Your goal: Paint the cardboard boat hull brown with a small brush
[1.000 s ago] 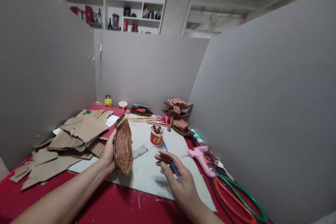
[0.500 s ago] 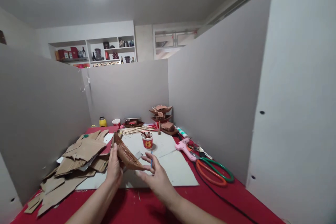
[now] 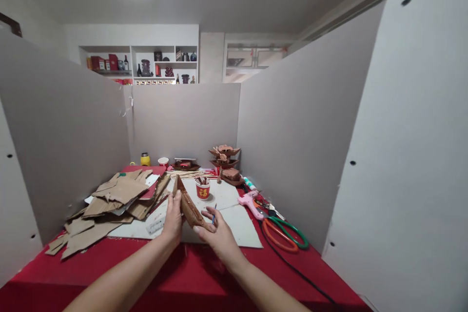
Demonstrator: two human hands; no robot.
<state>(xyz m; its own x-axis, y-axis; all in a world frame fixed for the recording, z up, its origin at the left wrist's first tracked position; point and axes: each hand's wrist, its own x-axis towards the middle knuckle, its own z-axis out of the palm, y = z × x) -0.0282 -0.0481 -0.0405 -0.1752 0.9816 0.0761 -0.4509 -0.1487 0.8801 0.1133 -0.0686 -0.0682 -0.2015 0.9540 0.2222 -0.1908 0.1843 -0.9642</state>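
Observation:
A small brown model boat [image 3: 190,207] is held tilted over the front of the white board [image 3: 239,224], its hollow inside turned to the right. My left hand [image 3: 173,217] is closed around its left side, near the raised far tip. At the near tip, my right hand [image 3: 219,239] pinches the hull between thumb and fingers. A thin blue pen [image 3: 214,215] is tucked between the fingers of that same hand. Behind the boat stands a red paper cup [image 3: 203,190] with brown sticks in it. To the left of my left hand lies a clear ruler [image 3: 155,225].
Cardboard scraps [image 3: 117,195] are heaped at the left. A pink glue gun [image 3: 251,203] and large scissors [image 3: 283,236] with orange and green handles lie right, beside a black cable [image 3: 292,268]. Finished-looking boats [image 3: 224,156] and thin sticks [image 3: 188,174] are at the back. Grey partitions [image 3: 183,122] enclose the table.
The boat has turned to point more away from me, and both hands have shifted slightly right with it. My right fingers have closed in on its near tip. The ruler is now uncovered.

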